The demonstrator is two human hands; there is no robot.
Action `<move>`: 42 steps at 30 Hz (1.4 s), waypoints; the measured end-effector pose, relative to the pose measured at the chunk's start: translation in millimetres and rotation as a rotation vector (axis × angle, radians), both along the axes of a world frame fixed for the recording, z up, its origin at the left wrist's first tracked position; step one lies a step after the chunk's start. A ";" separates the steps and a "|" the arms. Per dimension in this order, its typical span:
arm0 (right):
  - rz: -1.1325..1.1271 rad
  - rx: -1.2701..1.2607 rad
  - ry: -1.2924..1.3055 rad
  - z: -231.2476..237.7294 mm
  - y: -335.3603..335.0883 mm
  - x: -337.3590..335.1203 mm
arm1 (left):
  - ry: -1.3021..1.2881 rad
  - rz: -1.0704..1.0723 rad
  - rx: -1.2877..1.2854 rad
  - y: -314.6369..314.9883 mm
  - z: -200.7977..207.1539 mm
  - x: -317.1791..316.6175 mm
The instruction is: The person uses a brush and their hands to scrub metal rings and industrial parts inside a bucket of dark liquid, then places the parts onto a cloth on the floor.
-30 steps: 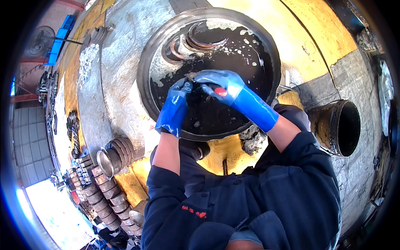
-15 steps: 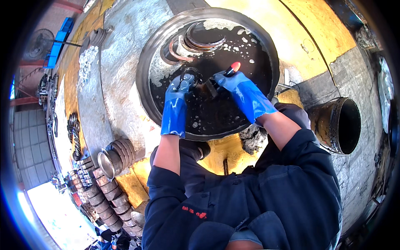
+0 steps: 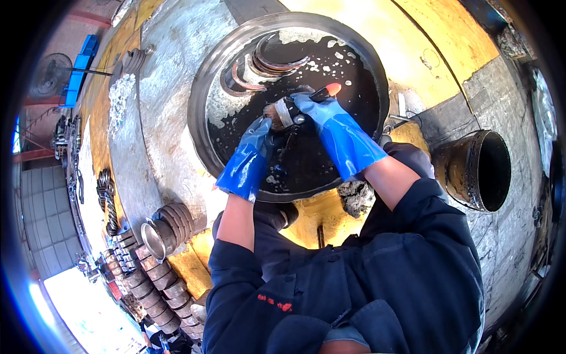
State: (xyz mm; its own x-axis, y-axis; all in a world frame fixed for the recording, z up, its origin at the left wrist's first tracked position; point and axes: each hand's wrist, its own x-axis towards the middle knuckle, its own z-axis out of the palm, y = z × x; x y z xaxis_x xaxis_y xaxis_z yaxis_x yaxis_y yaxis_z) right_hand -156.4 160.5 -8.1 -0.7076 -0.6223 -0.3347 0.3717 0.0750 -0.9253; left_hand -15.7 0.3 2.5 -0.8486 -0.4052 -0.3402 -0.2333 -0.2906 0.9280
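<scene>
**Brush at work over the dark wash basin**

Both hands wear blue rubber gloves and sit over the round metal basin (image 3: 203, 100), which holds black liquid flecked with white foam. The right hand (image 3: 318, 112) wraps its fingers tight around a paintbrush (image 3: 295, 106), the orange handle tip poking out toward the basin's far side, the bristles pointing to the left. The left hand (image 3: 259, 138) is just beside the bristles, fingers curled down onto something dark at the basin's middle; what it pinches cannot be made out. Curved metal half-rings (image 3: 265, 65) lie in the liquid at the basin's far side. Right of the basin lies an open dark cylinder (image 3: 477, 171). Near its lower left, a row of ribbed metal sleeves (image 3: 162, 227) lies lined up.
</scene>
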 end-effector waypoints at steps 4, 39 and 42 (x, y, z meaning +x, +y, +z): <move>0.209 0.090 0.212 19.5 -13.0 11.3 | 0.031 -0.015 0.017 -8.0 -10.6 3.0; 0.222 0.200 1.062 23.1 10.5 26.2 | -0.015 0.151 0.165 0.9 28.1 17.4; 0.044 0.233 1.042 13.8 10.3 23.2 | -0.039 0.148 0.146 1.7 27.8 15.8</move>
State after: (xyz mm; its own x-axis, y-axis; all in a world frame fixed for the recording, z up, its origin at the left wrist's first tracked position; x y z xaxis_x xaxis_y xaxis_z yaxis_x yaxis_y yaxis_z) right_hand -133.2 170.8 5.7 -0.6922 -0.6527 0.3080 -0.6013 0.2855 -0.7462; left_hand 0.1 2.0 30.3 -0.7684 -0.4683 -0.4362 -0.2134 -0.4551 0.8645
